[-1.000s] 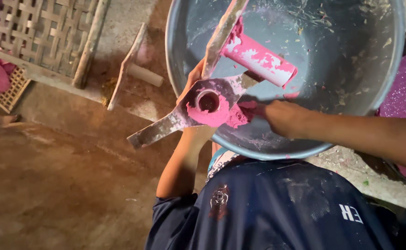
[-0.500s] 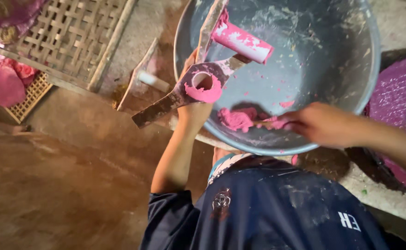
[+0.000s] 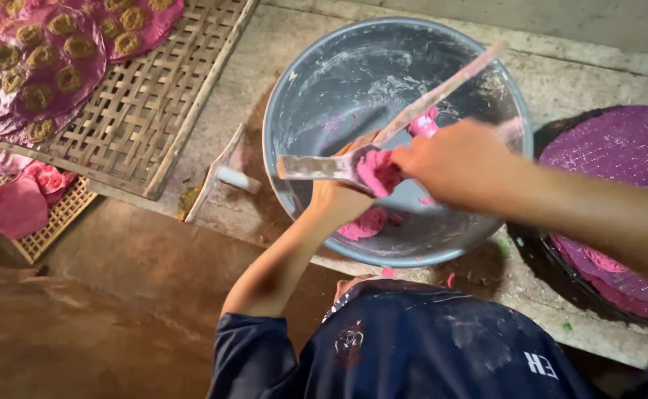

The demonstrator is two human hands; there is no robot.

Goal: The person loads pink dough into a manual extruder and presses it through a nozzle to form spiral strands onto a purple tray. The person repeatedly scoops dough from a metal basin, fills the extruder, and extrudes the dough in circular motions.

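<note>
- Pink dough (image 3: 378,171), a soft lump of it, sits on the flat metal tool with a long blade (image 3: 316,167) that we hold over the large grey metal basin (image 3: 294,111).
- Our left hand (image 3: 336,201) is closed around that tool from below, its wrist rising from the near rim of the basin.
- Our right hand (image 3: 453,164) comes in from the right and presses its curled fingers against the lump; we cannot tell whether they pinch it or only push it.
- We see a long pale stick smeared with pink (image 3: 442,92) slanting up from the hands toward the far rim of the basin.
- More pink dough (image 3: 365,224) lies on the basin floor just below the left hand, with small crumbs near it.
- We note a small wooden scraper with a white handle (image 3: 224,174) lying on the concrete just left of the basin.
- Further left, a woven bamboo tray (image 3: 154,111) carries round purple sheets dotted with brownish rings (image 3: 50,59).
- A smaller woven tray at the left edge holds pink discs (image 3: 17,207).
- To the right of the basin, we see a round purple textured mat (image 3: 619,155) resting in a dark pan.
</note>
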